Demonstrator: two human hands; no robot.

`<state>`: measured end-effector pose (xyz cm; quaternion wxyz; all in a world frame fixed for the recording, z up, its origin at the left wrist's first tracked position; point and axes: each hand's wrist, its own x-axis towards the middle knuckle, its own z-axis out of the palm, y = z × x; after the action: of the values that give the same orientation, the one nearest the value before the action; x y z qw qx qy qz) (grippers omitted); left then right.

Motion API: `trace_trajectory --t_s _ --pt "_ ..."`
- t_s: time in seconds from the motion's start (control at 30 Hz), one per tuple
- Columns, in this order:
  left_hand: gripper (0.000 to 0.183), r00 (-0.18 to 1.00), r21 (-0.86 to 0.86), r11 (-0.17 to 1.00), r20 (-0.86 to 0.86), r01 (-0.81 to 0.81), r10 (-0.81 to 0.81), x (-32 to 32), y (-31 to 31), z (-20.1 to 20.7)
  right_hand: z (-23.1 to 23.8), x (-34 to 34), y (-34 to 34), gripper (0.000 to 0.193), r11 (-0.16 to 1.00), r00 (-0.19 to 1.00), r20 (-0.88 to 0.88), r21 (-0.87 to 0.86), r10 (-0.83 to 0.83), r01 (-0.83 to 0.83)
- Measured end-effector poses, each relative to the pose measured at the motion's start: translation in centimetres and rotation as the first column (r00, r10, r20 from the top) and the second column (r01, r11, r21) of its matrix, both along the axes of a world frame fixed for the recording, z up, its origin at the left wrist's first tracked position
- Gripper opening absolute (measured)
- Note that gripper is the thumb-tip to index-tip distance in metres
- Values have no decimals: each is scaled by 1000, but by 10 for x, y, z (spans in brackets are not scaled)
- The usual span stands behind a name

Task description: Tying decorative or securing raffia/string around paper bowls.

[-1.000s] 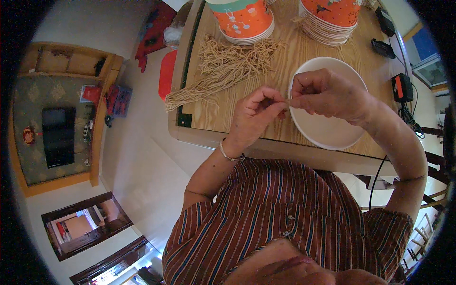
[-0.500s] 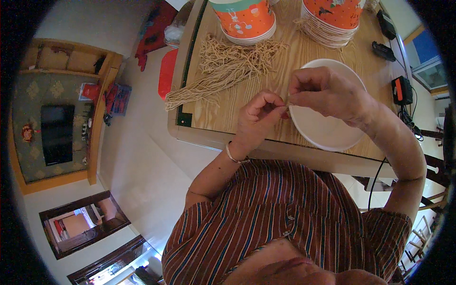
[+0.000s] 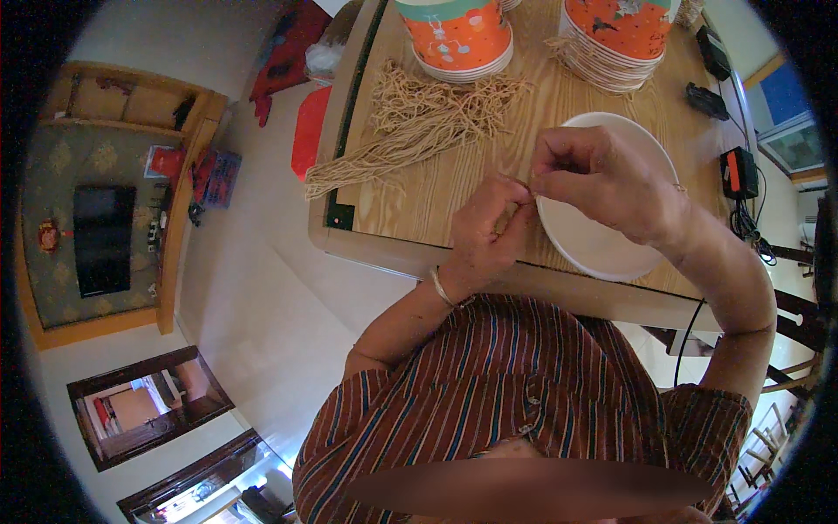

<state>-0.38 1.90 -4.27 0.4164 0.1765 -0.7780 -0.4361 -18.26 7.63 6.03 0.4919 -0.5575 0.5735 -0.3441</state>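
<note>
My left hand (image 3: 491, 229) and my right hand (image 3: 611, 185) meet fingertip to fingertip at the left rim of a white round tub (image 3: 611, 253). Both are pinched closed; whatever is between the fingertips is too small to make out. The right hand hangs over the tub's opening and hides part of it. A bundle of tan cords (image 3: 428, 118) lies beyond my left hand, loose and curly at its far end and gathered at the left table edge.
A stack of orange and green printed paper tubs (image 3: 458, 39) stands behind the cords. Another orange stack (image 3: 615, 39), with cord around its rims, is right of it. Black adapters and an orange-black box (image 3: 738, 173) line the right table edge. A red stool (image 3: 310, 131) stands left.
My left hand has turned slightly and its fingers have curled in more, still against the right fingertips. The right hand stays nearly in place. The whole view has shifted a little.
</note>
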Motion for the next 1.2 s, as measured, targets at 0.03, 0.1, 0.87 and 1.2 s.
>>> trace_trajectory --t_s 0.03,0.1,0.87,1.2 --pt "19 1000 -58 998 12 -17 18 -1 1 1 -5 -1 -1 11 999 1000 19 -41 3 -2" --pt "19 999 -116 993 22 -34 37 -1 2 2 -8 -3 -3 10 997 999 37 -83 7 -4" --pt "13 952 507 806 -145 306 -270 -7 -17 24 1 -2 -4 16 1000 995 100 2 -27 27" --pt "19 972 624 745 -129 235 -198 -4 -9 16 19 -8 -4 26 980 999 30 195 -39 33"
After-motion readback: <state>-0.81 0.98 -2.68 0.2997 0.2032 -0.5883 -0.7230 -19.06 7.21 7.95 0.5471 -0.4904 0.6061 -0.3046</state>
